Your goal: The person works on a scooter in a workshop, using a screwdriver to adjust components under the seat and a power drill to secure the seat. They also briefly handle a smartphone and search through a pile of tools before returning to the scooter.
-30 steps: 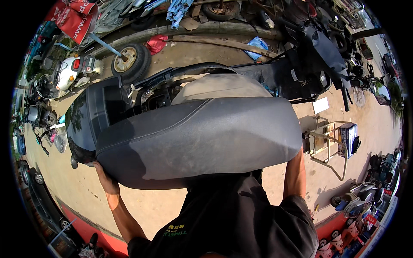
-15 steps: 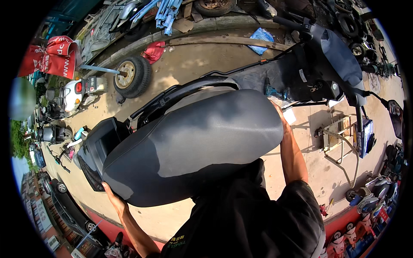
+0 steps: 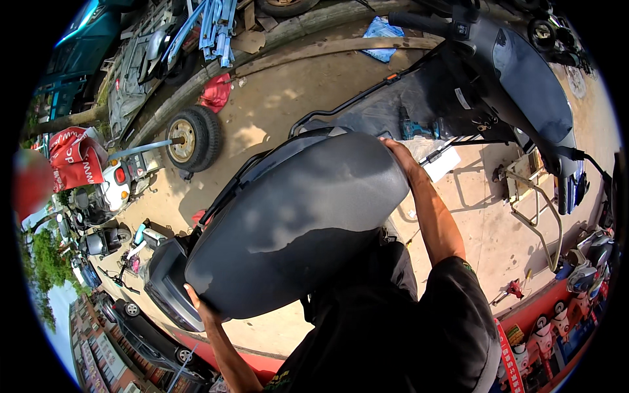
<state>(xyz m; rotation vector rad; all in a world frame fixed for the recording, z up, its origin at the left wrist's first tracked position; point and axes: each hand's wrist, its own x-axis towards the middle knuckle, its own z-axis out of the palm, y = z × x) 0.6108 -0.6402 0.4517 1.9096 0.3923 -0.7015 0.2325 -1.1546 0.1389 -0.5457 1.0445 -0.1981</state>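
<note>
A long black scooter seat point(image 3: 308, 203) lies across the middle of the view, in front of my body, over the rear half of a dark scooter. Gripping its rear left end is my left hand point(image 3: 200, 302), its thumb along the edge and the other fingers mostly hidden under it. My right hand point(image 3: 401, 159) holds the front right end, fingers curled round the rim. Beyond the seat run the scooter's black side rail point(image 3: 259, 164) and its tail point(image 3: 171, 278). A blue-and-black cordless drill point(image 3: 409, 124) rests on the scooter's footboard point(image 3: 373, 112).
A loose wheel point(image 3: 190, 139) with a pale blue pole stands beyond the scooter. To the right is a metal-framed stand point(image 3: 534, 196). The scooter's handlebar point(image 3: 419, 23) juts out at the upper right. Parked scooters and a dark car point(image 3: 147, 340) are farther left.
The seat has shifted and turned over the scooter, covering more of the light strip by the side rail. Both hands moved with it, still gripping. The whole view has turned a little.
</note>
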